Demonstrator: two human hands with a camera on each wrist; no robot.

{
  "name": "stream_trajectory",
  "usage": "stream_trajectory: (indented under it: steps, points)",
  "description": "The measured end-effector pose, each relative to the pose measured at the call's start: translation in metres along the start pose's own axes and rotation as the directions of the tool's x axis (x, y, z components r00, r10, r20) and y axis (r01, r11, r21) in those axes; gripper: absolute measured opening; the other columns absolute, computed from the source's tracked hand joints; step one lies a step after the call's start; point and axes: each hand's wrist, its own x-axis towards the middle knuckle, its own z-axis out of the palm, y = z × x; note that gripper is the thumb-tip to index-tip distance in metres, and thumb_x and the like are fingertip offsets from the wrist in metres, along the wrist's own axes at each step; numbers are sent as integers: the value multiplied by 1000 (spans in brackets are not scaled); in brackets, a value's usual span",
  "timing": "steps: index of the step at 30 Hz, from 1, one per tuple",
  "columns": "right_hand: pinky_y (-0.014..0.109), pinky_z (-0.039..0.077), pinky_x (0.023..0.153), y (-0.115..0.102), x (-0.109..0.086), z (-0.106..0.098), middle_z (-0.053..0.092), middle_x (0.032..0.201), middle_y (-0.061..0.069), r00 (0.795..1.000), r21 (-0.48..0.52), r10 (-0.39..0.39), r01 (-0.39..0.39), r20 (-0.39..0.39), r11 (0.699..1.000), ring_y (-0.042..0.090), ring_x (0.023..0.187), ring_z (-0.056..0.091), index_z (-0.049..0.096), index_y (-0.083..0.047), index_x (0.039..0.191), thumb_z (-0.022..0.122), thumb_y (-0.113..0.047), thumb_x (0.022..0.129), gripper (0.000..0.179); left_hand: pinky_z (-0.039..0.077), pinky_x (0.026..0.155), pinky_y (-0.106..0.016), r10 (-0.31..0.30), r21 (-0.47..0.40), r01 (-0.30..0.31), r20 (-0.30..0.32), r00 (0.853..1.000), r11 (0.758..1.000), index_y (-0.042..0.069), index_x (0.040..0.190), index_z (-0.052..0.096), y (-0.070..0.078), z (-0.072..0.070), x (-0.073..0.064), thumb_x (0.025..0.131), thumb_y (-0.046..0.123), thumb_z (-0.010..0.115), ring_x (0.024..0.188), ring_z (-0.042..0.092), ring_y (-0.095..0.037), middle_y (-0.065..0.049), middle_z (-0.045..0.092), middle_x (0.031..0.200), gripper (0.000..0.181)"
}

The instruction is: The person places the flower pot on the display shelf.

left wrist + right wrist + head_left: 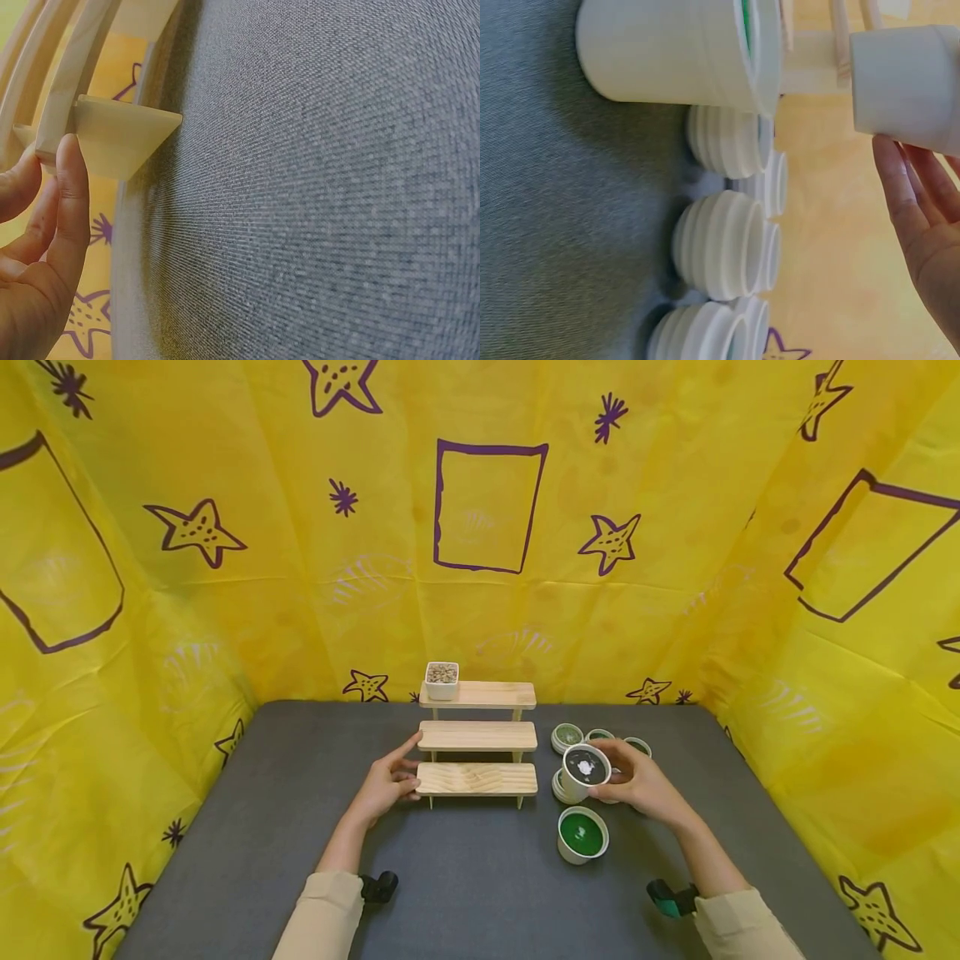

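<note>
Hands, two. We see the left hand (386, 787) pinching the left end of the lowest shelf of the wooden stand (477, 737); whether a fingertip also meets the middle shelf, we cannot tell. The right hand (639, 781) pinches one large white cup (573, 788) between thumb and fingers, off the table (480, 893), at 3 to 4 o'clock from the stand. Its filling is dark with a white patch, glare or matter unclear to us. The right wrist view cuts this cup off at the edge.

Stand: three shelves. One square pot (442, 692) of pale bits sits at 11 o'clock, on the top shelf.

At 6 o'clock from the held cup stands a second large cup (573, 854), filled green.

Small white jars (720, 246): we count six by the right wrist view, the rear three partly hidden; overhead, the right hand and held cup cover some.
</note>
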Motion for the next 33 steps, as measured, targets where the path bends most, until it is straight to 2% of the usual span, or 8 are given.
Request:
stream_trajectory:
  steps: [8,15,21,29,33]
  points:
    - [20,58,79,-13,14,2,59,131,24,1000,-14,-23,23,4,1000,5,94,66,53,-5,137,83,-8,77,67,62,65,-31,-2,-1,2,1,1000,1000,28,154,35,1,-1,0,87,-15,60,78,62,-17,-32,54,123,83]
    - [21,58,82,-23,24,8,58,133,21,1000,2,4,-4,16,1000,10,98,66,52,-9,137,83,-11,77,68,63,66,-35,-4,-5,4,3,1000,1000,28,154,35,0,0,1,87,-15,60,77,62,-17,-32,54,122,84]
    - [24,59,81,-29,33,12,58,134,18,1000,-13,1,-1,16,1000,17,100,66,53,-12,138,84,-14,77,69,62,65,-32,2,-9,-2,6,1000,1000,28,154,36,-1,0,2,87,-16,60,76,61,-17,-31,54,121,84]
    - [24,57,84,-35,46,14,59,134,14,999,-56,32,-33,-9,998,22,101,64,54,-15,138,84,-18,77,68,62,66,-32,-2,-10,2,10,1000,1000,30,154,36,-2,1,3,88,-14,60,75,61,-17,-31,53,122,83]
    - [26,58,87,-38,55,15,59,136,16,999,-50,36,-37,-17,998,27,108,65,54,-13,139,84,-17,78,68,62,66,-33,-2,-11,2,8,1000,1000,29,154,36,-2,0,2,88,-14,60,76,61,-17,-31,53,122,82]
